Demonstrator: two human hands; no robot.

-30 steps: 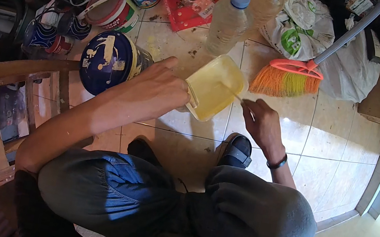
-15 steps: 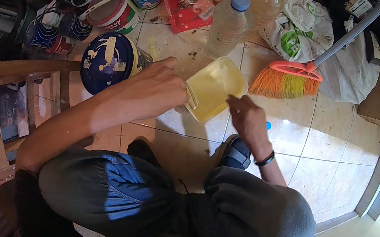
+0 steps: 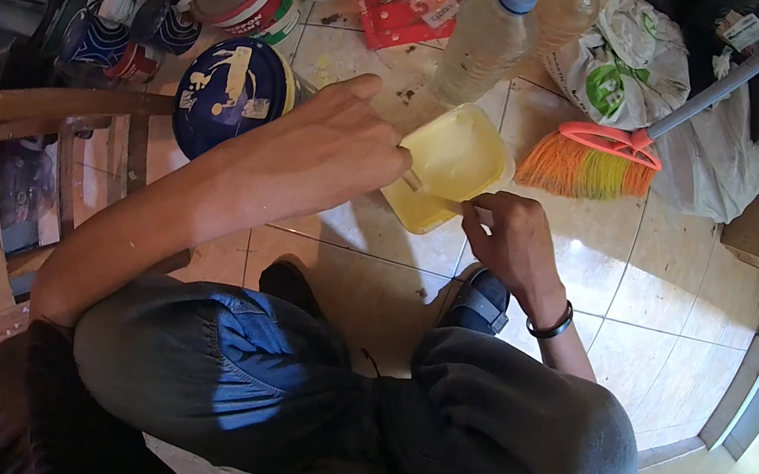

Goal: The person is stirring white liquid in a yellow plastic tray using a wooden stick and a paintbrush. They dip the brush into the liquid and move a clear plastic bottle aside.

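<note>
A pale yellow plastic tub [image 3: 460, 155], open at the top, is tilted over the tiles ahead of my knees. My left hand [image 3: 350, 143] reaches across to the tub's left side, fingers closed around a thin stick-like piece [image 3: 412, 180] whose end sticks out over the tub. My right hand [image 3: 516, 241], with a dark band on its wrist, is at the tub's near right edge. Thumb and fingertips are pinched there; a thin yellowish edge shows at them, but I cannot tell whether it is the rim or a separate piece. Pale residue coats the tub's inside.
A blue-lidded bucket [image 3: 229, 99] stands left of my left forearm, beside a wooden chair [image 3: 46, 112]. Beyond the tub are two large bottles, one a blue-capped bottle [image 3: 487, 48], and a red dustpan [image 3: 378, 13]. An orange-and-yellow broom [image 3: 595, 163] leans at the right.
The tub and my left hand have shifted slightly right in view. My right hand has turned, its fingertips now pinched at the tub's near edge. The whole view has also shifted a little.
</note>
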